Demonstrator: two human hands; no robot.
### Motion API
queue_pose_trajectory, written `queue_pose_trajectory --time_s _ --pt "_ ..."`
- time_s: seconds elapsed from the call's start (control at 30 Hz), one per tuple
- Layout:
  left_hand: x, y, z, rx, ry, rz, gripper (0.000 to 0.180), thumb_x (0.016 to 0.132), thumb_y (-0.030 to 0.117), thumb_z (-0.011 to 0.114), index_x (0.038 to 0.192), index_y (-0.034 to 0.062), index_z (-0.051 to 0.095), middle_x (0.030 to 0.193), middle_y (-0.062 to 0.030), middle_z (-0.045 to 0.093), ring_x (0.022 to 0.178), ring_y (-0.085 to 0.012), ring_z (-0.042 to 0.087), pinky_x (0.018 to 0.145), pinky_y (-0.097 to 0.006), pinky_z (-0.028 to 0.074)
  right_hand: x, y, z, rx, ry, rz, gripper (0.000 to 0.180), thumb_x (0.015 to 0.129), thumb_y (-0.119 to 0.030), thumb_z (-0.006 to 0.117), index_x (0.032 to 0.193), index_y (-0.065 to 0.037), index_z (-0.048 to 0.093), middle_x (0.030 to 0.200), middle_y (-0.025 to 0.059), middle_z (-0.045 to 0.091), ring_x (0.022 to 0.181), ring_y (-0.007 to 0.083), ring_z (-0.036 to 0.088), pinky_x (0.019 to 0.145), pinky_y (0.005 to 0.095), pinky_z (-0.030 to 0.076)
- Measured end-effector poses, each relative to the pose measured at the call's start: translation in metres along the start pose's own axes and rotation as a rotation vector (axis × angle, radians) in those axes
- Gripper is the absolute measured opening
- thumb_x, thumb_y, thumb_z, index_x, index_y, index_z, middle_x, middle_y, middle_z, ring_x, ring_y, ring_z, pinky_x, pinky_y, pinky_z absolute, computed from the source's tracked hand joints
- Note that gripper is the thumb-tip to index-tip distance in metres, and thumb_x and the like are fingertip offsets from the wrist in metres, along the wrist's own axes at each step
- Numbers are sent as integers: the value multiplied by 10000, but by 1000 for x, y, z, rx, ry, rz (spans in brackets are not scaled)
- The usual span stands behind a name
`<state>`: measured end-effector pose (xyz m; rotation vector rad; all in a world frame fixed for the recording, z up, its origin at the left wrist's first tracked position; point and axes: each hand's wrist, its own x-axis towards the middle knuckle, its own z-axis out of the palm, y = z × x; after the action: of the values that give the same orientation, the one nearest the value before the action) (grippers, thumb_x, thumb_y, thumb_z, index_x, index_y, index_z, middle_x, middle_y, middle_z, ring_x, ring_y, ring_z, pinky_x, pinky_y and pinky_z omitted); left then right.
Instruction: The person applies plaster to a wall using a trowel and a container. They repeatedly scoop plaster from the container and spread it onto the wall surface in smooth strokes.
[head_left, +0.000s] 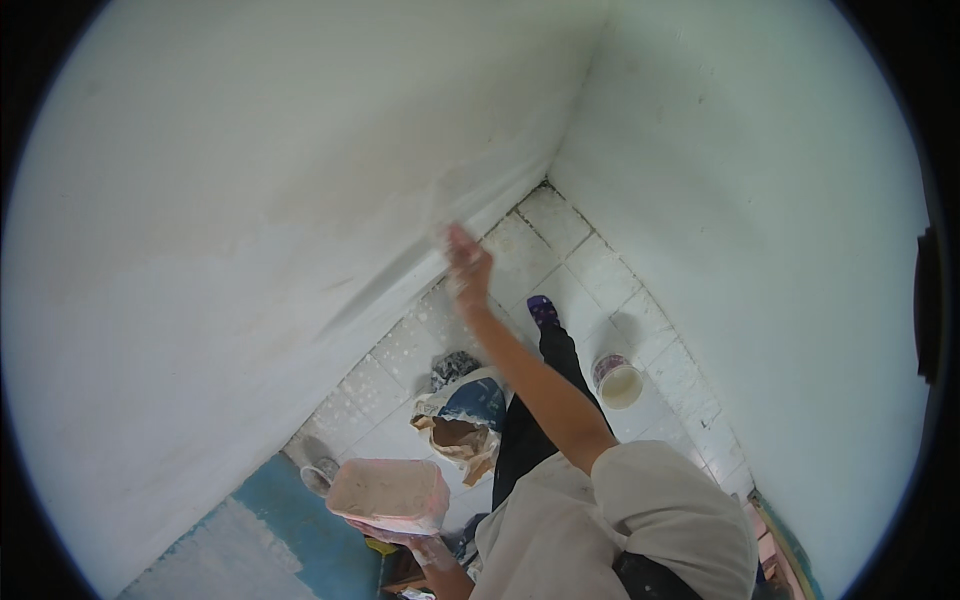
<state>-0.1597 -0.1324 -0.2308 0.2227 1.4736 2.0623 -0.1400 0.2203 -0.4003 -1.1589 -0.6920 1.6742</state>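
Note:
My left hand (400,535) supports a pale pink rectangular tub (435,500) from below, at the lower left. Whitish plaster-like paste (385,488) fills it nearly to the rim. My right arm reaches forward to the left wall (220,200), where my right hand (468,265) is closed and smeared by motion. A long grey blade-like band (385,283) runs along the wall beside this hand; it looks like a wide putty knife, but blur hides its handle and edges. Damp-looking, uneven patches mark the wall near it.
On the spattered tiled floor (590,270) stand a torn paper sack (455,430) near my leg and a small bucket (618,385) to the right. A second wall (760,230) meets the left one in a corner. My foot (542,310) points toward that corner.

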Motion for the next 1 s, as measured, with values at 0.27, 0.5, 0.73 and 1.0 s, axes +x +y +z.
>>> queue_pose_trajectory --time_s 0.27,0.5,0.73,1.0 --pt "-2 29 37 -141 369 15 688 884 654 337 1417 219 363 1404 -81 407 1234 -323 464 1009 -544 422 102 -179 -40 605 318 146 60 888 -75 512 844 -75 553 796 69 578 721 171 578 602 388 517" --pt "1 26 -20 -106 27 29 638 908 618 334 1405 220 382 1410 -72 410 1259 -312 442 1021 -537 407 -42 -145 60 -139 103 -366 336 830 -31 526 1136 -16 663 610 -28 522 510 34 372 470 226 347" --pt "20 2 -2 -87 -101 72 674 908 615 354 1415 170 360 1404 -73 415 1257 -306 447 1021 -512 415 -3 -66 24 -122 232 -422 666 695 120 442 1319 -92 540 1226 105 624 565 19 501 566 188 431" --pt "32 -25 -148 -1382 -131 -232 686 837 366 684 1412 153 377 1378 -40 452 1198 -177 478 997 -366 409 -35 63 54 -63 95 -279 472 872 -39 536 1340 -24 474 1324 88 544 934 69 590 701 204 469"
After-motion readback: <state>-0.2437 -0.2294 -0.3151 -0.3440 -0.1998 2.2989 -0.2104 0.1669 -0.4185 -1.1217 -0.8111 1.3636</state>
